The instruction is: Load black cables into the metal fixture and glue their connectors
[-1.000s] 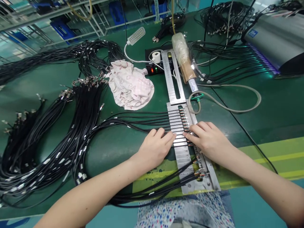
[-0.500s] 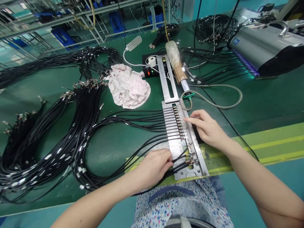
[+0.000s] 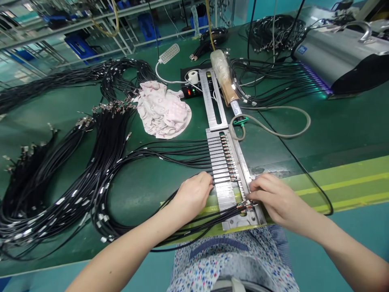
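A slotted metal fixture (image 3: 223,188) lies on the bench, with several black cables (image 3: 194,141) laid side by side in its upper slots and their metal connectors (image 3: 228,158) lined up along it. My left hand (image 3: 196,190) is closed, fingertips pinching a black cable at the fixture's left edge. On the other side, my right hand (image 3: 275,196) has thumb and forefinger nearly together at the fixture's right rail; whatever they grip is too small to make out. Just beside these fingertips, a loose bunch of cable connectors (image 3: 244,207) rests across the fixture's near end.
Large bundles of black cables (image 3: 103,146) cover the left of the bench (image 3: 136,194). Beyond the fixture are a pink cloth (image 3: 162,109), a wrapped hand tool (image 3: 223,75) with a looped hose and a small lamp (image 3: 169,54). A silver machine (image 3: 331,52) glowing purple stands at right.
My left hand has moved up and slightly left along the fixture. My right hand has come down from the upper connectors to beside the loose bunch, its pointing finger now drawn in.
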The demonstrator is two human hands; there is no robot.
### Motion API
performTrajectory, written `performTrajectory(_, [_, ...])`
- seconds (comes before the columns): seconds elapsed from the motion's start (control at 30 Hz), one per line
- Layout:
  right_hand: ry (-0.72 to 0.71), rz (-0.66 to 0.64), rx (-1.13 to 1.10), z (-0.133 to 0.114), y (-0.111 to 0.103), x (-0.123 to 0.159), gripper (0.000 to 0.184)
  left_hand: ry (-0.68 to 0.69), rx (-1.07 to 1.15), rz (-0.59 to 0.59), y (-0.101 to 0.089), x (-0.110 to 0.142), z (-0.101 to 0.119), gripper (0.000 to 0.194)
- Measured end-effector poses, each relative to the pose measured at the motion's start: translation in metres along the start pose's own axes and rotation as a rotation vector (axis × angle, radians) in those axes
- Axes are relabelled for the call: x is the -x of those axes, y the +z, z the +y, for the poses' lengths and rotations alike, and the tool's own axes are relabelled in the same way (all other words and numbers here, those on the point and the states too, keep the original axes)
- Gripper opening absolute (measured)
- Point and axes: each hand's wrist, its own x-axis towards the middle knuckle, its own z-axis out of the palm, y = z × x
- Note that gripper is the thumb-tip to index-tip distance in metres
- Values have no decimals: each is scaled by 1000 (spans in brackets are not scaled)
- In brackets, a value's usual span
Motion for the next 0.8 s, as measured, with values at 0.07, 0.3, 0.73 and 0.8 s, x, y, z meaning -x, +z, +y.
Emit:
performTrajectory(0.07, [24, 18, -16, 2, 1, 3, 29, 42, -50, 62, 5, 1, -1, 17])
performTrajectory(0.3, [35, 58, -31, 10, 3, -3, 34, 283, -273, 319, 24, 5, -8, 25])
performTrajectory(0.73, [-2, 13, 99, 18, -4, -25, 41, 418, -333, 348, 7, 4, -5, 29])
performTrajectory(0.8, [-7, 10, 111, 18, -4, -24, 41, 424, -320, 327, 8, 4, -4, 29])
